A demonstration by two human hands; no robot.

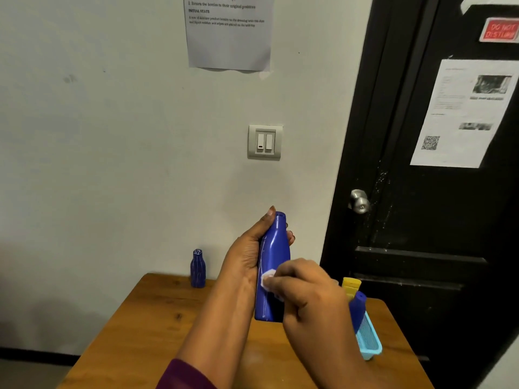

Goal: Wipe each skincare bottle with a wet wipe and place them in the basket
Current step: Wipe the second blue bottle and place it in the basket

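My left hand (248,254) grips a tall blue bottle (273,256) upright above the wooden table (157,324), thumb along its left side and fingers behind its neck. My right hand (306,287) pinches a white wet wipe (268,279) and presses it against the bottle's lower front. White streaks run down the bottle. A smaller blue bottle (198,268) stands at the table's far edge near the wall. A light blue basket (369,339) sits at the table's right, partly behind my right hand, with a blue bottle (357,310) and a yellow bottle (351,287) in it.
A grey wall with a light switch (264,142) and a taped paper sheet (229,32) rises behind the table. A black door (438,192) with a metal knob (359,202) stands to the right, close to the basket.
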